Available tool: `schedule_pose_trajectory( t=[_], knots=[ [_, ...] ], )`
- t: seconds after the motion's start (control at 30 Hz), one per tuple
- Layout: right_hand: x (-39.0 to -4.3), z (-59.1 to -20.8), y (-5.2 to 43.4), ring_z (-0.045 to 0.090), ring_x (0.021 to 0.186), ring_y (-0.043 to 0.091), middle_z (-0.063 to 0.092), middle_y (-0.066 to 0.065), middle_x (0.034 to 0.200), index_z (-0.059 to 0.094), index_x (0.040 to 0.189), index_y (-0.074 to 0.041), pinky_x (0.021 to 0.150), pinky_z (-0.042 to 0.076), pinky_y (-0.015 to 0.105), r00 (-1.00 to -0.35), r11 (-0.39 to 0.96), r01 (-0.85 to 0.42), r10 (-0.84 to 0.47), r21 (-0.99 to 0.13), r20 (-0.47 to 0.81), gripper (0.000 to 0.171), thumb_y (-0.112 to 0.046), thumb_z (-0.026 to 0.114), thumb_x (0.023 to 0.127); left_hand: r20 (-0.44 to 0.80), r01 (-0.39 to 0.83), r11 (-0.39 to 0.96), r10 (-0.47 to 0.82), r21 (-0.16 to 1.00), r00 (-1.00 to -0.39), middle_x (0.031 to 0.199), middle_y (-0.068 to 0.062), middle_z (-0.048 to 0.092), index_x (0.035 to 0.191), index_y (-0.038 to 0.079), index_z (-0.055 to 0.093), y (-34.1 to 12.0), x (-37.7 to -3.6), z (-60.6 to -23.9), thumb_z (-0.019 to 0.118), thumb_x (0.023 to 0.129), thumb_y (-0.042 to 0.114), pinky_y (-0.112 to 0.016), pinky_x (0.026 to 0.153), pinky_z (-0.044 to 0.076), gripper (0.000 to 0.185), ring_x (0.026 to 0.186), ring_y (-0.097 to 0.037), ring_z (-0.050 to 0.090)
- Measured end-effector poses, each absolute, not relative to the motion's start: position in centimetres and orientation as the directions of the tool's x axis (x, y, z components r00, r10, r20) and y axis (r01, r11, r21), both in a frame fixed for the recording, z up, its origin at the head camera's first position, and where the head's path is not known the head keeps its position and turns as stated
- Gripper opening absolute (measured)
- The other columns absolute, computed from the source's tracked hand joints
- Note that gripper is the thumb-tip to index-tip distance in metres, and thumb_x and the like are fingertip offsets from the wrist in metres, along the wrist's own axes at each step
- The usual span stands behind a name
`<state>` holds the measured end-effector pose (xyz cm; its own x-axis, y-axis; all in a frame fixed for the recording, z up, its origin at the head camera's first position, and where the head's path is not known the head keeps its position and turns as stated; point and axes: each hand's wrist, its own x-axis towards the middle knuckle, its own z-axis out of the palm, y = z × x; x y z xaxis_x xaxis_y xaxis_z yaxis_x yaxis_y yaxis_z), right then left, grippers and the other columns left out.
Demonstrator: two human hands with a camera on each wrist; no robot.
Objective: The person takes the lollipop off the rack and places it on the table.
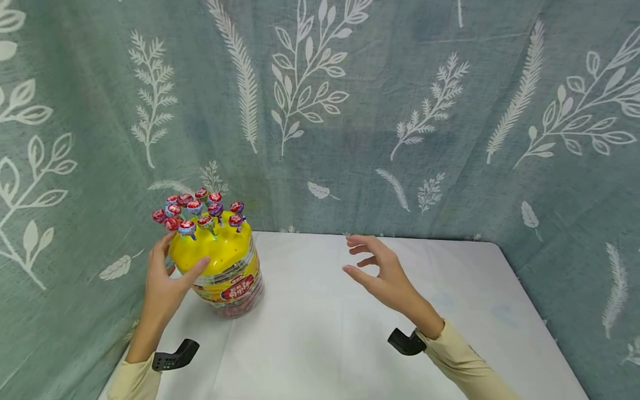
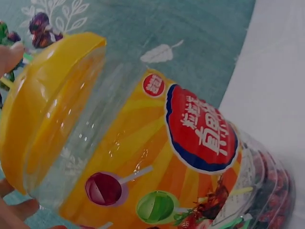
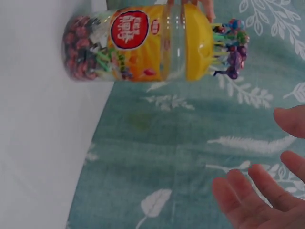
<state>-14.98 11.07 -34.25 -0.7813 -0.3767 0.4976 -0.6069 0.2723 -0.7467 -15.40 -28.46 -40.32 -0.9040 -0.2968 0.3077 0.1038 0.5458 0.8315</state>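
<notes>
I read the left hand point(image 1: 167, 280) as cupped round the yellow lid point(image 1: 212, 250) of the lollipop jar point(image 1: 227, 278), thumb on the near side, fingers curled round the far rim at about 9 o'clock; the left wrist view confirms fingertips point(image 2: 9, 55) on the lid edge. Right hand point(image 1: 382, 272) is free, fingers spread and loosely curved, holding nothing, hovering above the white table point(image 1: 350, 333) well apart from the jar, at roughly 3 o'clock from it. Jar stands upright near the table's far-left corner, about 10 o'clock from table centre, just in front of the leaf-print curtain point(image 1: 350, 111). Wrapped lollipops point(image 1: 200, 211) stand stuck in the holes of the lid, sticks down, clustered on the far-left half; more sit loose inside the lower part of the jar point(image 3: 83, 47). My take on doing this well: keep the left grip low on the lid rim, so the jar can't tip or slide; it looks top-heavy with the lid loaded. Bring the right hand in from above at 12 o'clock, pinch one lollipop by the head or upper stick, and pull straight along the stick axis, not sideways, to avoid snagging its neighbours. The outer ones look easiest to reach. Black wrist camera mounts point(image 1: 175, 355) show at both cuffs.
</notes>
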Motion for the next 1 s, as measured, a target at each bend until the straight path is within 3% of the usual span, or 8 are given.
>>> schedule_pose_trajectory(
  t=[0.47, 0.7, 1.0],
  knots=[
    [-17.1, -33.5, 5.1, 0.058, 0.102, 0.037, 0.058, 0.019, 0.112, 0.053, 0.124, 0.002, 0.080, 0.050, 0.048, -0.779, 0.177, -0.566, -0.436, -0.805, 0.451, 0.041, 0.001, 0.066, 0.085, 0.310, 0.152, 0.478, -0.270, 0.865, -0.912, 0.150, -0.008, 0.021, 0.152, 0.023, 0.019, -28.7, -16.4, -41.6, 0.073, 0.083, 0.025, -0.060, 0.102, 0.026, 0.087, 0.127, -0.033, 0.030],
    [-19.6, -35.2, 1.6, 0.059, 0.100, 0.037, 0.059, 0.018, 0.111, 0.054, 0.123, 0.000, 0.078, 0.050, 0.050, -0.765, 0.133, -0.568, -0.450, -0.812, 0.461, 0.041, -0.001, 0.068, 0.085, 0.308, 0.147, 0.460, -0.296, 0.875, -0.904, 0.147, -0.004, 0.025, 0.150, 0.033, 0.022, -28.6, -16.4, -42.6, 0.073, 0.083, 0.023, -0.059, 0.102, 0.028, 0.085, 0.124, -0.029, 0.032],
    [-22.4, -36.4, -3.2, 0.061, 0.097, 0.026, 0.061, 0.011, 0.109, 0.053, 0.124, -0.008, 0.077, 0.053, 0.031, -0.721, 0.118, -0.627, -0.462, -0.770, 0.516, 0.042, -0.006, 0.069, 0.085, 0.321, 0.163, 0.453, -0.297, 0.877, -0.899, 0.150, -0.001, 0.023, 0.149, 0.034, 0.023, -28.7, -16.6, -42.6, 0.073, 0.083, 0.023, -0.061, 0.103, 0.026, 0.084, 0.129, -0.030, 0.030]
  ],
)
